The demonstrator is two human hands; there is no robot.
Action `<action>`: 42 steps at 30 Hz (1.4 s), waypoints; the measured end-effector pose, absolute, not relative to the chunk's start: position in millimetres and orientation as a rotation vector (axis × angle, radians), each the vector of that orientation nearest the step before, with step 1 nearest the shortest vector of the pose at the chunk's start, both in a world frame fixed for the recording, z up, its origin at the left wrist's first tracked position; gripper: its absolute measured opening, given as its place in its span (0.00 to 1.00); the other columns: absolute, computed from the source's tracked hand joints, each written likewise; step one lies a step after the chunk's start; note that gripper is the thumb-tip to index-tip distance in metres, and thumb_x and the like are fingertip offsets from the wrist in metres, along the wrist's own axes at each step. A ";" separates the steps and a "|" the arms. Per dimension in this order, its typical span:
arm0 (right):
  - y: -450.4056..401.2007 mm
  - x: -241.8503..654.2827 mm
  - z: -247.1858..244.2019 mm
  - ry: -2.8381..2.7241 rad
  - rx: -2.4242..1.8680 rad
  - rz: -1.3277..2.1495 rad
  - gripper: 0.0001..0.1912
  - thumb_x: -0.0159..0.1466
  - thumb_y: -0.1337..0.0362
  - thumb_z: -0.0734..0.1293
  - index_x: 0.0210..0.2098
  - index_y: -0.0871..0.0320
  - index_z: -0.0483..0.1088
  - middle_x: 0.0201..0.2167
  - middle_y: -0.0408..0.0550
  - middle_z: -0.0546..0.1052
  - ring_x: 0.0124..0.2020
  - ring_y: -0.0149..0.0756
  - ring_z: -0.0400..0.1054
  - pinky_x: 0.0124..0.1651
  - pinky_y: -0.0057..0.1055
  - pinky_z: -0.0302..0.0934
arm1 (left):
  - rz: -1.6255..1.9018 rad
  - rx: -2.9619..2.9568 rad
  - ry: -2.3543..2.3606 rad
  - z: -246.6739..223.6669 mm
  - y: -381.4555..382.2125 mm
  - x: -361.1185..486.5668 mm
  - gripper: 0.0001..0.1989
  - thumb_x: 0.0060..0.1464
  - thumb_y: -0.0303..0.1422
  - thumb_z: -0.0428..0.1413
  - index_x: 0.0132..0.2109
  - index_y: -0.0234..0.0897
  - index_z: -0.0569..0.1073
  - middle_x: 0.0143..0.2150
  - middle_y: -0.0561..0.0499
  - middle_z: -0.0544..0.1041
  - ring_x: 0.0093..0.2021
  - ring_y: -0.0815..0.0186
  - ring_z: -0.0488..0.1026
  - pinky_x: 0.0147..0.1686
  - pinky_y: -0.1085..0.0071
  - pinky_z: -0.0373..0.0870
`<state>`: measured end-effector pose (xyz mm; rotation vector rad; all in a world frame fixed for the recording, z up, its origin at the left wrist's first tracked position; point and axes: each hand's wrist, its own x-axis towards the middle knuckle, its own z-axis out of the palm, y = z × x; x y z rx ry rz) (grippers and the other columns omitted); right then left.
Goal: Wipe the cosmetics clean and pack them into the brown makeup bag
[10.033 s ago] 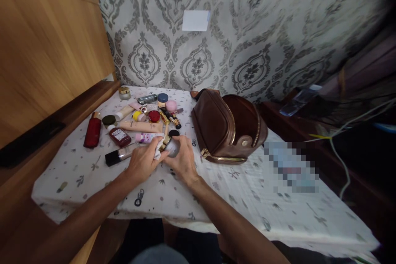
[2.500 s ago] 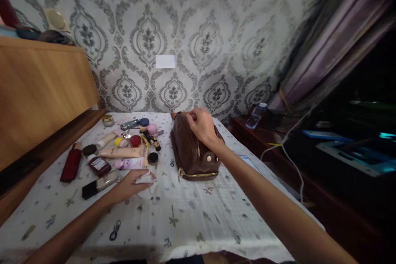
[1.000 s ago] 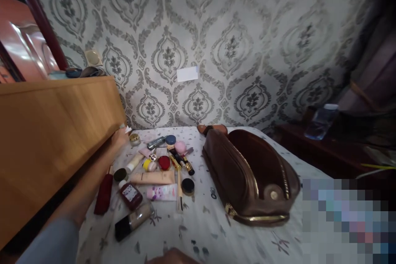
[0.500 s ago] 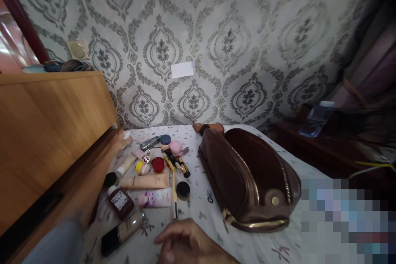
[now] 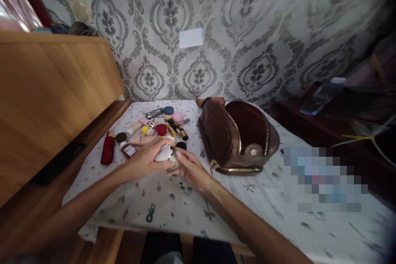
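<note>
My left hand [image 5: 147,160] is closed around a small white rounded item [image 5: 163,153] with a dark, shiny edge; its kind is not clear. Against its right side, my right hand [image 5: 192,168] pinches with thumb and fingers. Beneath the fingertips shows a pale, glassy part, mostly covered. Just behind the hands lie a beige tube [image 5: 140,140], a dark-red bottle [image 5: 129,149] with a white label, and a round black lid [image 5: 181,145]. Farther back are a red round jar [image 5: 161,129], a pink makeup sponge [image 5: 177,117] and a blue-lidded jar [image 5: 168,111].
An open brown toiletry bag [image 5: 216,132] with gold zips stands to the right. At the left are a red case [image 5: 107,149] and a wooden cabinet [image 5: 55,90]. A plastic bottle [image 5: 321,95] rests on the dark furniture at right. The far right of the cloth is pixelated.
My left hand has come back from the far left with the white item. My right hand has moved forward to meet it. The view has tilted down.
</note>
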<state>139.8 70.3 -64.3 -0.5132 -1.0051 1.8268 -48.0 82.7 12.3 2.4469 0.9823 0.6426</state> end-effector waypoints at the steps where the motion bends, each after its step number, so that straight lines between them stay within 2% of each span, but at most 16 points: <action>1: 66.0 141.4 -66.0 -1.001 -0.507 1.828 0.25 0.57 0.49 0.75 0.48 0.55 0.75 0.41 0.47 0.78 0.35 0.34 0.74 0.35 0.33 0.73 | 0.661 2.485 1.009 4.9 75.7 -43.9 0.24 0.60 0.44 0.57 0.60 0.41 0.67 0.56 0.45 0.73 0.56 0.55 0.70 0.56 0.60 0.68; 3: 58.6 145.2 -70.1 -0.987 -0.526 1.796 0.23 0.56 0.51 0.76 0.47 0.55 0.75 0.40 0.46 0.78 0.35 0.33 0.74 0.35 0.32 0.74 | 0.717 2.555 1.051 -10.9 68.5 -39.6 0.26 0.63 0.44 0.55 0.63 0.41 0.64 0.59 0.42 0.71 0.59 0.53 0.68 0.57 0.57 0.68; 6: 51.5 149.0 -75.1 -1.037 -0.578 1.768 0.26 0.55 0.53 0.77 0.50 0.54 0.74 0.41 0.47 0.78 0.37 0.34 0.75 0.37 0.32 0.74 | 0.792 2.688 0.986 -27.7 65.0 -36.0 0.26 0.67 0.43 0.49 0.66 0.37 0.62 0.59 0.38 0.71 0.60 0.52 0.68 0.58 0.55 0.67; 10: 48.7 150.2 -77.7 -1.171 -0.692 1.697 0.27 0.52 0.51 0.78 0.48 0.56 0.75 0.41 0.47 0.78 0.38 0.37 0.74 0.39 0.35 0.73 | 0.749 2.761 0.787 -25.4 62.7 -28.8 0.21 0.70 0.38 0.43 0.62 0.36 0.70 0.57 0.40 0.75 0.63 0.55 0.67 0.63 0.56 0.63; 14: 49.9 151.2 -78.6 -1.347 -0.732 1.561 0.28 0.51 0.52 0.78 0.47 0.58 0.75 0.45 0.48 0.79 0.48 0.43 0.72 0.54 0.42 0.67 | 0.635 2.463 0.802 -14.5 67.8 -22.4 0.22 0.71 0.38 0.40 0.57 0.38 0.75 0.56 0.44 0.78 0.59 0.59 0.72 0.62 0.60 0.65; 17: 50.6 150.9 -79.1 -1.351 -0.712 1.562 0.32 0.49 0.53 0.80 0.50 0.57 0.73 0.48 0.48 0.78 0.52 0.44 0.70 0.60 0.43 0.61 | 0.668 2.117 0.890 -15.6 76.8 -20.1 0.22 0.68 0.42 0.44 0.56 0.37 0.77 0.58 0.46 0.77 0.61 0.58 0.71 0.64 0.61 0.62; 20: 50.1 149.7 -78.8 -1.337 -0.687 1.514 0.31 0.46 0.55 0.81 0.47 0.54 0.72 0.48 0.47 0.77 0.53 0.42 0.69 0.61 0.41 0.59 | 0.789 1.773 0.917 -26.0 85.4 -17.6 0.21 0.64 0.43 0.49 0.55 0.37 0.77 0.59 0.47 0.77 0.62 0.55 0.70 0.66 0.58 0.59; 23: 49.4 149.2 -77.6 -1.348 -0.665 1.442 0.28 0.47 0.56 0.81 0.45 0.52 0.72 0.47 0.45 0.77 0.53 0.40 0.68 0.60 0.39 0.59 | 0.972 1.505 0.854 -41.7 89.6 -12.5 0.21 0.60 0.42 0.53 0.55 0.38 0.77 0.60 0.46 0.76 0.61 0.53 0.71 0.64 0.56 0.62; 27: 51.3 150.0 -77.6 -1.309 -0.724 1.408 0.30 0.47 0.55 0.81 0.46 0.52 0.71 0.47 0.46 0.76 0.52 0.41 0.69 0.59 0.39 0.60 | 1.137 1.344 0.849 -59.5 88.0 -6.1 0.24 0.59 0.47 0.52 0.56 0.37 0.75 0.57 0.45 0.78 0.59 0.53 0.73 0.61 0.56 0.66; 30: 55.0 150.9 -79.8 -1.240 -0.798 1.371 0.33 0.46 0.55 0.81 0.49 0.52 0.71 0.49 0.47 0.76 0.53 0.42 0.69 0.60 0.40 0.59 | 1.153 1.464 0.930 -64.1 83.4 -6.8 0.26 0.63 0.50 0.48 0.56 0.36 0.74 0.57 0.44 0.77 0.60 0.53 0.72 0.61 0.56 0.65; 35: 59.1 152.5 -84.6 -1.225 -0.904 1.200 0.35 0.47 0.54 0.80 0.51 0.54 0.70 0.50 0.49 0.76 0.53 0.45 0.69 0.59 0.42 0.61 | 1.145 1.869 0.947 -65.0 76.6 -10.8 0.26 0.66 0.48 0.47 0.63 0.37 0.66 0.65 0.41 0.69 0.66 0.54 0.64 0.67 0.56 0.57; 38: 57.8 154.0 -86.3 -1.293 -0.996 1.013 0.34 0.47 0.54 0.79 0.51 0.56 0.70 0.50 0.52 0.75 0.53 0.47 0.67 0.56 0.43 0.63 | 1.108 2.032 0.970 -68.4 76.1 -9.7 0.27 0.66 0.45 0.48 0.65 0.35 0.62 0.66 0.38 0.68 0.66 0.54 0.64 0.66 0.55 0.58; 42: 54.7 155.7 -85.5 -1.404 -1.096 0.771 0.30 0.51 0.56 0.77 0.51 0.54 0.70 0.49 0.52 0.73 0.51 0.47 0.67 0.57 0.45 0.62 | 1.125 2.172 1.020 -74.6 76.5 -7.9 0.24 0.67 0.42 0.48 0.65 0.36 0.62 0.63 0.38 0.70 0.65 0.53 0.66 0.64 0.54 0.61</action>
